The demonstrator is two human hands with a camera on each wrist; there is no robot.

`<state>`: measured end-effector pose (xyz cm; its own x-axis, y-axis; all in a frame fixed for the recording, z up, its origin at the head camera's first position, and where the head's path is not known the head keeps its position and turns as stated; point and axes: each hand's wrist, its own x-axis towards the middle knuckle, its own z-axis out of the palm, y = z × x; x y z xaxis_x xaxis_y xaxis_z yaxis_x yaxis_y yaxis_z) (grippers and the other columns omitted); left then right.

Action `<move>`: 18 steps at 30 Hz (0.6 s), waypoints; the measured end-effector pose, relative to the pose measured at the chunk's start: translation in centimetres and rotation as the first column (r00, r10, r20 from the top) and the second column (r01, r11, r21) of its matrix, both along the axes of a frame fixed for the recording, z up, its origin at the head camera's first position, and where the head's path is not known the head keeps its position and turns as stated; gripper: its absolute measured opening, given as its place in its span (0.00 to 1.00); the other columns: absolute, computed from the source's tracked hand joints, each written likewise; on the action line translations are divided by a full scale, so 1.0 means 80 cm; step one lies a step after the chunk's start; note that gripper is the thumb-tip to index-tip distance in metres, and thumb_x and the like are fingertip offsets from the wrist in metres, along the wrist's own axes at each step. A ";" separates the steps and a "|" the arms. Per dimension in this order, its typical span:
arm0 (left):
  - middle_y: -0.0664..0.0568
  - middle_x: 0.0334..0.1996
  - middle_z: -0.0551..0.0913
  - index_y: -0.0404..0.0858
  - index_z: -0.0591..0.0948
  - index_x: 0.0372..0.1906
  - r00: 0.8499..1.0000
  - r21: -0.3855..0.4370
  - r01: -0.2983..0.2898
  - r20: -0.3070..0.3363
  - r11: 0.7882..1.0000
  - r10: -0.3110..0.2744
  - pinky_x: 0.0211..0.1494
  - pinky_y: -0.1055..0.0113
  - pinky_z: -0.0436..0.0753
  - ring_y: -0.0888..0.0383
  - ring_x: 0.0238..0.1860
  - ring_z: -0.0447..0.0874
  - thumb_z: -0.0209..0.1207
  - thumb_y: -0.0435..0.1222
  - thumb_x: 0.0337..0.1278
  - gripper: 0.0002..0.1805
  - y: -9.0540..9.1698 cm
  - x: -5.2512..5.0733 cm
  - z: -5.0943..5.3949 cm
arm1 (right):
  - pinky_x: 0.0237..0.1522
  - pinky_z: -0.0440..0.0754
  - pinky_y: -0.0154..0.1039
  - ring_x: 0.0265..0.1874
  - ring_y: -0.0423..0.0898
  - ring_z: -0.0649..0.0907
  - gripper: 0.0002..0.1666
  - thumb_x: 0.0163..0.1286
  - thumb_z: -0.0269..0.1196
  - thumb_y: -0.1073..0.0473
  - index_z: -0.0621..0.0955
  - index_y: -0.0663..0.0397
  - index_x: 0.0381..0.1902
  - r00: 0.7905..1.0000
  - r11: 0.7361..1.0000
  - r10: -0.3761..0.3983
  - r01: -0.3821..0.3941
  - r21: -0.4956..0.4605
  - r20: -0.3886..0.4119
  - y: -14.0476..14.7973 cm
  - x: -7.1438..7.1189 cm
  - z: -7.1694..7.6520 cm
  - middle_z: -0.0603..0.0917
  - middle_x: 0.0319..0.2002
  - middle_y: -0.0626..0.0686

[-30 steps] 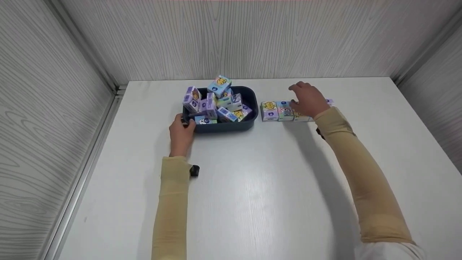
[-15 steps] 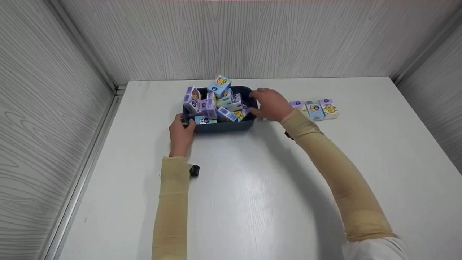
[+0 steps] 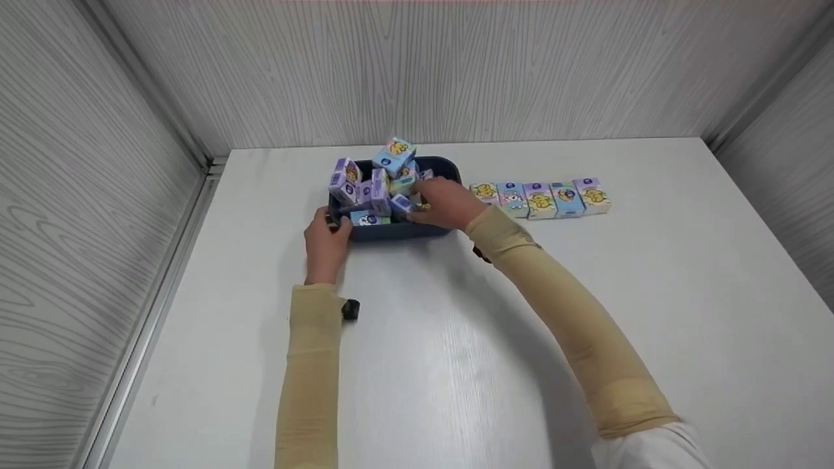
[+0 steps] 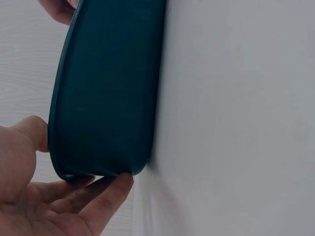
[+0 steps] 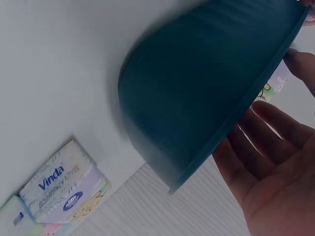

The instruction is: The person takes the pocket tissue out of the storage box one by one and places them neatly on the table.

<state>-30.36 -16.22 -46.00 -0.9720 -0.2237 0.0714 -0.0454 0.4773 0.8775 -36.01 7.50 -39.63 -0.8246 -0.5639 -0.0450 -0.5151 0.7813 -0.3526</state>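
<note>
My left hand [image 3: 326,244] grips the front left corner of a dark blue bin [image 3: 404,231]; in the left wrist view its thumb and fingers [image 4: 106,201] clasp the bin's end [image 4: 108,88]. Small tissue packs, lilac [image 3: 380,189] and blue [image 3: 393,156], lie heaped in the bin. Over the bin's right part, my right hand [image 3: 449,203] reaches in with thumb and fingers apart around packs there. The right wrist view has that hand [image 5: 275,172] open behind the rim, a pack [image 5: 278,83] partly visible between thumb and fingers; some fingertips are hidden.
Right of the bin, several tissue packs [image 3: 541,202] lie side by side in a row on the white table [image 3: 417,352]. Two of them [image 5: 64,184] show in the right wrist view. A wood-grain panel [image 3: 456,71] stands behind the table, with others at both sides.
My right hand has moved left from above the row of packs, across the bin's right rim, to the packs inside. My left hand has stayed on the bin's corner.
</note>
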 end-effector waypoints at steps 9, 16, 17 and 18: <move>0.37 0.51 0.78 0.28 0.71 0.58 1.000 0.008 -0.004 -0.018 1.000 0.004 0.56 0.57 0.72 0.48 0.53 0.75 0.53 0.38 0.65 0.22 0.000 0.000 0.002 | 0.40 0.77 0.41 0.33 0.45 0.77 0.18 0.65 0.65 0.52 0.81 0.59 0.45 0.997 0.998 -0.067 0.067 0.006 0.046 -0.013 -0.005 -0.008 0.83 0.38 0.53; 0.37 0.52 0.77 0.28 0.70 0.59 1.000 0.008 -0.002 -0.005 1.000 0.002 0.58 0.57 0.71 0.48 0.55 0.74 0.52 0.37 0.65 0.22 0.000 0.001 0.003 | 0.39 0.76 0.41 0.31 0.45 0.75 0.14 0.65 0.64 0.55 0.80 0.59 0.43 0.989 0.992 -0.125 0.127 -0.028 0.075 -0.013 -0.004 -0.011 0.82 0.35 0.52; 0.37 0.52 0.77 0.28 0.70 0.59 1.000 0.006 -0.002 -0.004 1.000 0.002 0.58 0.57 0.71 0.48 0.55 0.74 0.52 0.37 0.65 0.22 0.001 0.001 0.003 | 0.39 0.76 0.40 0.31 0.45 0.75 0.14 0.65 0.64 0.55 0.80 0.59 0.43 0.989 0.991 -0.128 0.131 -0.034 0.078 -0.013 -0.004 -0.011 0.82 0.35 0.52; 0.37 0.53 0.77 0.28 0.70 0.59 1.000 0.005 0.000 -0.002 1.000 0.000 0.58 0.57 0.71 0.48 0.55 0.74 0.52 0.37 0.65 0.22 0.001 0.001 0.002 | 0.39 0.76 0.40 0.31 0.45 0.75 0.13 0.65 0.63 0.56 0.80 0.59 0.43 0.988 0.990 -0.131 0.135 -0.040 0.084 -0.012 -0.004 -0.011 0.82 0.35 0.52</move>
